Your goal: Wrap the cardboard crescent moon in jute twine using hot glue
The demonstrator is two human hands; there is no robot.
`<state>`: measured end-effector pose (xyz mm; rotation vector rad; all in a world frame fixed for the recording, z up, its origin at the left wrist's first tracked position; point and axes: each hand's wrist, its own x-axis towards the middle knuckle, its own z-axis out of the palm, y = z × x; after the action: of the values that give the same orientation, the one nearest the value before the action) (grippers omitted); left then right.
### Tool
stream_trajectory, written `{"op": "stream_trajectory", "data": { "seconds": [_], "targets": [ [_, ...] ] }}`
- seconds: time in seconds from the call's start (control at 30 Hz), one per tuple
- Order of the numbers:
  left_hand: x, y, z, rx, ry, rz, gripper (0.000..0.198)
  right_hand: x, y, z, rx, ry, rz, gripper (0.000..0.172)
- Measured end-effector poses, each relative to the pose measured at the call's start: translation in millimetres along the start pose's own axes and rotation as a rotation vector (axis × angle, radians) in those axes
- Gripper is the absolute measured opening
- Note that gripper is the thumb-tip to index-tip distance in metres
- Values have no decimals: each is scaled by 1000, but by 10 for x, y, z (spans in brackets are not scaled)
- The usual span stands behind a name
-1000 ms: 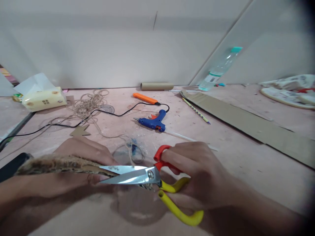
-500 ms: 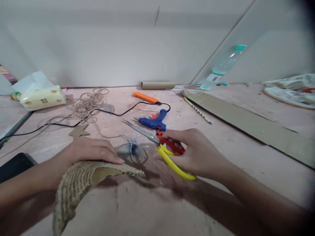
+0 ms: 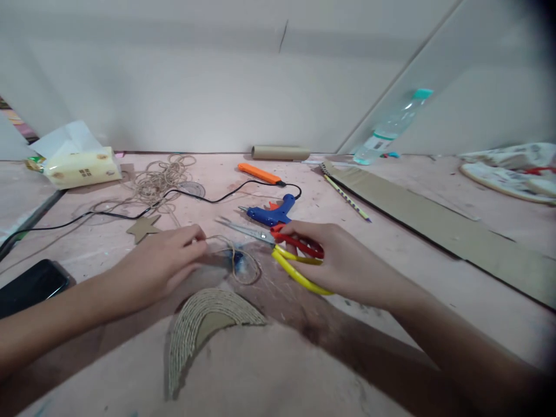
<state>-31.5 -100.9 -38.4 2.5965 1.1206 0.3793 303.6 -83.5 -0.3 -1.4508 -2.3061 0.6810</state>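
In my right hand (image 3: 334,260) is a pair of scissors (image 3: 299,277) with one red and one yellow handle. Its blades point left, slightly apart at the tips. My left hand (image 3: 167,263) has its fingers curled at the end of a loop of twine (image 3: 256,272) and seems to pinch it; the fingertips are partly hidden. Below the hands, a crescent-shaped cardboard piece (image 3: 212,327) lies flat, most of its face covered in rows of twine. Behind my left hand rests a cardboard star (image 3: 142,229).
A blue glue gun (image 3: 271,215) with a black cord lies beyond the scissors, near an orange cutter (image 3: 260,174). Tangled twine (image 3: 158,182), a tissue pack (image 3: 84,169) and a phone (image 3: 37,286) are leftward. Rightward are a pencil (image 3: 347,198), cardboard strip (image 3: 425,217) and bottle (image 3: 391,130).
My left hand has let go of the crescent, which now lies flat on the surface, and has moved to the twine. The scissors have shifted slightly left, still in my right hand.
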Motion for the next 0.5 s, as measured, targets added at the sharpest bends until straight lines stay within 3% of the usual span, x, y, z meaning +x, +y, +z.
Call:
{"op": "stream_trajectory", "data": {
  "seconds": [0.07,0.17,0.33,0.4,0.5],
  "targets": [
    [13,-51,-59,5,5,-97,13,84,56,-74,-78,23,-20,42],
    [18,-71,-80,-32,-27,-170,12,333,124,-187,-175,30,-31,40],
    [47,-9,-54,-130,-37,-203,20,1091,80,-323,-410,-12,-65,32],
    [63,-19,-141,-163,9,-236,26,1456,31,-337,-490,-25,-79,32],
    [38,-134,-462,-177,187,-360,32,1965,-15,-303,-583,-42,-109,35]
  ]
}}
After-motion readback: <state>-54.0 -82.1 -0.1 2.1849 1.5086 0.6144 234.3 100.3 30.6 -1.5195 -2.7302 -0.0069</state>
